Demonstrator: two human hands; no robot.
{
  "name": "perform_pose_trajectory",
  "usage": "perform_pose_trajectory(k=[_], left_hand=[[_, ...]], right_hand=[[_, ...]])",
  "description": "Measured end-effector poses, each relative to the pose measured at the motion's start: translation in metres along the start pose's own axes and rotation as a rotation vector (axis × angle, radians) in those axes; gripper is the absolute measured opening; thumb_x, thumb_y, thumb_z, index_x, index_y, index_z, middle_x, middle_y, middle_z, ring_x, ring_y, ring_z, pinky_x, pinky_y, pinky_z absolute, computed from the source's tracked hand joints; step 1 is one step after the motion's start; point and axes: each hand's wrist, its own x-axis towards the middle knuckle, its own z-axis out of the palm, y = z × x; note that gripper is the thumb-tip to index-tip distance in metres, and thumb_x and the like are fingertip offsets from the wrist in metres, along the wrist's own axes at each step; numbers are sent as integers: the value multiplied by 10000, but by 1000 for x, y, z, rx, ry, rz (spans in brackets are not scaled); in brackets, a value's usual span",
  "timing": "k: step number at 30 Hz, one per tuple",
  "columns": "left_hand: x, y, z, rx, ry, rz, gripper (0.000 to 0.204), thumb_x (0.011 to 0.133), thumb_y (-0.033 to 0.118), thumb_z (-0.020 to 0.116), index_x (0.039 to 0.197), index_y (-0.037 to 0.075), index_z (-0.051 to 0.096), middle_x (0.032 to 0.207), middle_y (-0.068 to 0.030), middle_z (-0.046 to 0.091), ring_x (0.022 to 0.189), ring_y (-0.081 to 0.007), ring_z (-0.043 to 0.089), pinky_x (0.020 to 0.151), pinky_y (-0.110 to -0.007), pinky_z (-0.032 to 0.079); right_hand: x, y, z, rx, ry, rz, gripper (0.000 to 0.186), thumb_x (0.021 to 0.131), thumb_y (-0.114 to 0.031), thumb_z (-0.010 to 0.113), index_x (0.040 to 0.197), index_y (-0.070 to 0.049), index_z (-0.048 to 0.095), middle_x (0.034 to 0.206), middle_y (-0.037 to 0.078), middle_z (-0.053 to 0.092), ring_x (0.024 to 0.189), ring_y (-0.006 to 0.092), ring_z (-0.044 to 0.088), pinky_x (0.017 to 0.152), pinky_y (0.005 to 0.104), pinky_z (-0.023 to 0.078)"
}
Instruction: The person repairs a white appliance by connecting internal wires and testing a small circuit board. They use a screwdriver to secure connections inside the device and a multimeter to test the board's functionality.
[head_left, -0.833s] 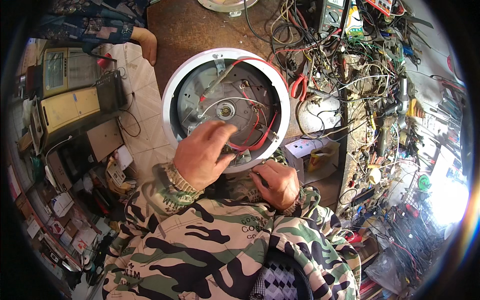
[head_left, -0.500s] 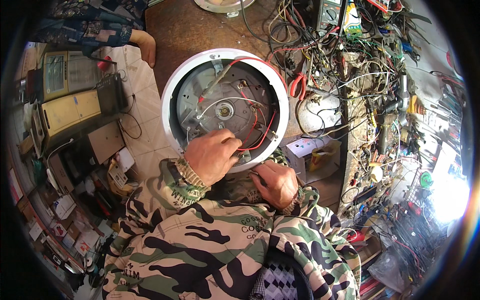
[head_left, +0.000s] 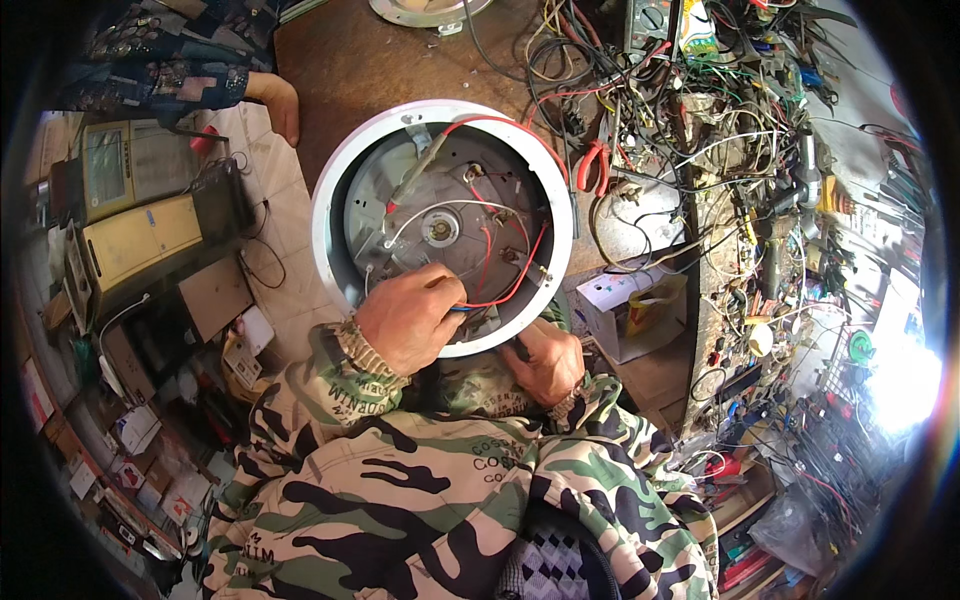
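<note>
Thin red wire (head_left: pixel 497 302) in the round white-rimmed metal pan (head_left: pixel 323 230) at the brown worktop (head_left: pixel 330 60) is likely being sorted by the curled left hand (head_left: pixel 408 315), the curled right hand (head_left: pixel 547 362) at the near rim, both grips hidden, gentle pinching needed next.

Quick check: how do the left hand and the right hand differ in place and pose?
The left hand reaches over the rim into the round housing; the right hand is outside it, by the lower rim.
The left hand's fingers are bent close beside the red wire and blue wire; the right hand's fingertips are too obscured to tell what they hold.
Both are bare, backs toward the camera, in camouflage sleeves.
</note>
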Motion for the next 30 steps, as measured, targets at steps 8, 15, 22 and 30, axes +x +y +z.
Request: perform_pose_trajectory(k=[8, 15, 22, 30], left_hand=[[2, -2, -2, -10, 17, 84, 204, 831, 77, 752, 992, 16, 642, 1000, -134, 634, 870, -369, 675, 744, -456, 546], [2, 0, -4, 36, -13, 74, 217, 837, 103, 758, 1015, 31, 657, 1003, -133, 638, 859, -373, 678, 736, -455, 553], [4, 1, -8, 14, 18, 62, 289, 856, 139, 777, 1105, 32, 675, 1021, -140, 682, 861, -352, 699, 736, -441, 561], [23, 1, -14, -260, 354, 2, 222, 940, 151, 746, 1074, -18, 690, 868, -139, 717, 710, -183, 708, 613, -335, 546]], right_hand=[[1, -2, 11, 157, 69, 117, 450, 800, -165, 842, 1194, -41, 667, 1060, 196, 720, 932, 416, 712, 767, 467, 580], [-2, 1, 15, 24, 70, -6, 489, 770, -106, 835, 1227, -60, 668, 1129, 184, 701, 914, 403, 715, 727, 456, 590], [-1, 4, 20, 58, 109, -15, 484, 775, -96, 831, 1227, -56, 665, 1123, 184, 699, 903, 407, 713, 728, 454, 592], [0, 2, 12, 42, 108, 27, 447, 795, -120, 816, 1205, -48, 653, 1118, 185, 698, 897, 418, 707, 745, 472, 582]])
